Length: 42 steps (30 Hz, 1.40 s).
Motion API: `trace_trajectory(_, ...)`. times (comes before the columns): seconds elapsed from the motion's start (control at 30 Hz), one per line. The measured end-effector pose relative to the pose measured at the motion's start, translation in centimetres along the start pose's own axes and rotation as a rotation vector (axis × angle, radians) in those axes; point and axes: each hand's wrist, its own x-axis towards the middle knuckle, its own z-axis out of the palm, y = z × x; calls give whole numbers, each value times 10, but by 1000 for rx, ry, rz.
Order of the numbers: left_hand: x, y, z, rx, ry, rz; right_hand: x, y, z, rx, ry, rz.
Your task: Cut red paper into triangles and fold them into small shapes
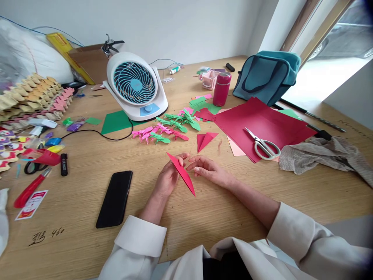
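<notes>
Wooden table (78, 249), red paper (184, 175), in left hand (168, 179)

On my feed I count two hands (167, 179), one held red paper (184, 173), one fan (135, 84), one phone (114, 199), one bottle (222, 90), one teal bag (269, 79), one white-handled scissors (257, 139), one grey cloth (309, 156). Small green and pink folded papers (190, 121) overlap; can't tally those.

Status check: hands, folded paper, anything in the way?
Left hand holding folded red paper. Right hand open beside it. Nothing visibly blocking either hand; phone lies off left.
</notes>
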Motion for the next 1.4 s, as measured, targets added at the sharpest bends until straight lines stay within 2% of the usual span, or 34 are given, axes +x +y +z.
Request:
trace_trajectory(0.13,-1,-2,1,36,-13,3,0,2,0,89,-31,18)
trace_trajectory(0.33,-2,-5,-2,117,-22,124,-3,-2,0,81,33,126)
trace_trajectory(0.57,-1,-8,0,163,6,146,1,2,-4,185,95,130)
trace_trajectory(0.63,1,-11,0,165,49,131,2,4,-3,239,152,134)
trace_trajectory(0.77,5,-18,-3,157,243,94,3,8,-1,296,281,104)
trace_trajectory(0.83,6,-19,-4,125,286,68,4,9,0,278,317,94)
trace_trajectory(0.9,5,-18,-3,126,248,41,5,11,0,250,344,77)
trace_trajectory(1.0,2,-16,1,248,174,51,6,12,0,207,351,44)
trace_trajectory(1.2,-1,-17,9,523,225,173,8,12,4,171,296,57)
trace_trajectory(1.4,-2,-18,8,606,207,166,6,6,7,213,371,49)
